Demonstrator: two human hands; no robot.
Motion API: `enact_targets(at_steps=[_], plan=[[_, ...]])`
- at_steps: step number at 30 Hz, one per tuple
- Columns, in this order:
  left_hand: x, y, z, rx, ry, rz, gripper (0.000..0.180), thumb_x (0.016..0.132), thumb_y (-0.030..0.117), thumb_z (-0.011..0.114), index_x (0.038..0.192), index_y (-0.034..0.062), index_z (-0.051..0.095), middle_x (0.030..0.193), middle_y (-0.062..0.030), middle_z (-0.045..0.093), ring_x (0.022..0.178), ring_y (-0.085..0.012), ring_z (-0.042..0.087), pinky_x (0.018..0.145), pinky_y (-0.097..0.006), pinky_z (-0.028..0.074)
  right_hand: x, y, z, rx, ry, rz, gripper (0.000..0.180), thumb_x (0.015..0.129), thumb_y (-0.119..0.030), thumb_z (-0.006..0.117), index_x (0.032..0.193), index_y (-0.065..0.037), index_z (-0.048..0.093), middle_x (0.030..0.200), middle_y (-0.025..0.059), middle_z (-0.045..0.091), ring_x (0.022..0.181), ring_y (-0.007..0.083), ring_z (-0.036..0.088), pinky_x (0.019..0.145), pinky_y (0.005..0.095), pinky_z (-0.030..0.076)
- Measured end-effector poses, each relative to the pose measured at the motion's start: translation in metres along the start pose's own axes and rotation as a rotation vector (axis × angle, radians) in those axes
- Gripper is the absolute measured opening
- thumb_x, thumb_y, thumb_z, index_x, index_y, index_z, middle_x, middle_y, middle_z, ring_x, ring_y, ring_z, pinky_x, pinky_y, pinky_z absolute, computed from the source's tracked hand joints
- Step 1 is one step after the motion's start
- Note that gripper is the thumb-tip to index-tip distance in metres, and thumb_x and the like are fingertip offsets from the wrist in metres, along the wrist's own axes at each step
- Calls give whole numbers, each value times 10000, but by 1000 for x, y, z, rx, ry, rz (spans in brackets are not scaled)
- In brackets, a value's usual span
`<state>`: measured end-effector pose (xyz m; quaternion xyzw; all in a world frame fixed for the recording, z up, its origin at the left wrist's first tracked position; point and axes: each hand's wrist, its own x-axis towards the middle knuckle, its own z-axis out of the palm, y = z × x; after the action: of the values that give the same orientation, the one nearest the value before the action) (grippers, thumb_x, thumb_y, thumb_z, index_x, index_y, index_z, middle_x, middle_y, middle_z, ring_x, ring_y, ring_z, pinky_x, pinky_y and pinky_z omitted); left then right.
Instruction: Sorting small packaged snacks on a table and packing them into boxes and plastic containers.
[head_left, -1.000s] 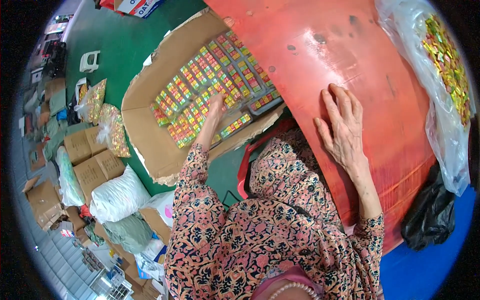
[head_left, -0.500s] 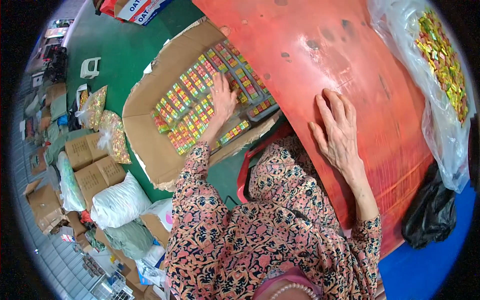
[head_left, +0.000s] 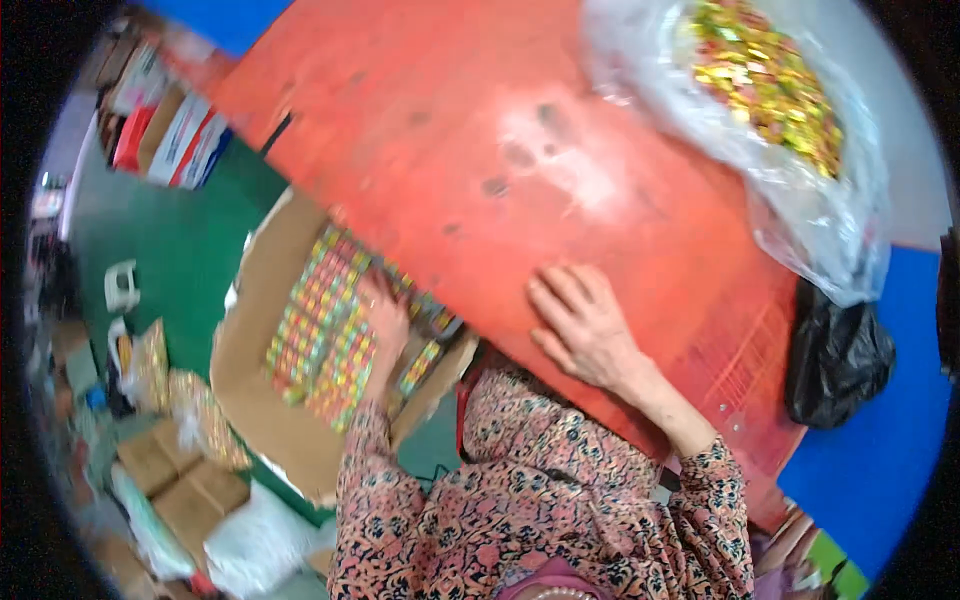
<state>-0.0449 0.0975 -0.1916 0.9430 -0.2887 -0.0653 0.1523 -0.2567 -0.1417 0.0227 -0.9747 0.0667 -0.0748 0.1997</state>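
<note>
My left hand (head_left: 387, 322) reaches down into a large open cardboard box (head_left: 240, 360), its fingers over rows of small red, yellow and green packs (head_left: 318, 318). Motion blurs it a little; the fingers look stretched out, and I see nothing held in them. My right hand (head_left: 588, 330) rests on a worn red tabletop (head_left: 430, 150), fingers apart and loosely bent, with nothing in it. The box stands low by the table's left edge, which hides part of it.
A clear plastic bag (head_left: 680, 105) of shiny gold and red wrapped pieces (head_left: 770, 90) lies at the table's far right. A black plastic bag (head_left: 840, 350) hangs below it. Left on the green floor are a white stool (head_left: 122, 287), filled bags (head_left: 205, 415) and closed cartons (head_left: 200, 490).
The whole view has turned, so the table fills more of the middle and the box sits lower left. My left hand stays in the box over the packs; my right hand stays on the tabletop.
</note>
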Motion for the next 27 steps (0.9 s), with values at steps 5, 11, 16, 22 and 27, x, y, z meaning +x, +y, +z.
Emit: enact_targets(at_steps=[5,11,16,22,27], plan=[[-4,-19,-4,-93,-84,18,680,779,210,509,1337,-52,223,1393,-243,207,1289,-387,179,1066,-447,126,-5,-2,10,4,58,20,462,800,-271,557,1175,-15,472,1229,164,435,1143,314,405,969,465,326],[2,-8,-15,-214,57,9,615,904,260,389,1378,-38,134,1455,-210,71,1348,-338,53,1093,-407,16,-16,10,14,-12,160,-30,455,816,-314,543,1140,0,480,1200,172,454,1130,306,423,965,448,334],[5,-48,-68,-383,452,-115,488,935,268,389,1317,-18,287,1315,-191,329,1188,-304,371,975,-395,330,-11,6,9,-106,244,-168,363,781,-183,531,1081,18,493,1052,165,508,1052,286,484,923,424,383],[-43,83,-148,-278,641,-8,424,917,220,466,1262,-21,408,1257,-162,437,1104,-257,467,922,-350,389,-129,75,-136,-634,885,232,227,786,-84,520,1000,-10,532,961,132,547,925,294,523,816,410,413],[-64,195,-170,-736,407,232,358,904,119,455,1231,-26,443,1245,-140,463,1113,-225,465,927,-342,383,-287,143,-212,-743,1167,1067,583,748,-299,666,1157,60,456,1028,220,528,959,358,485,846,414,376]])
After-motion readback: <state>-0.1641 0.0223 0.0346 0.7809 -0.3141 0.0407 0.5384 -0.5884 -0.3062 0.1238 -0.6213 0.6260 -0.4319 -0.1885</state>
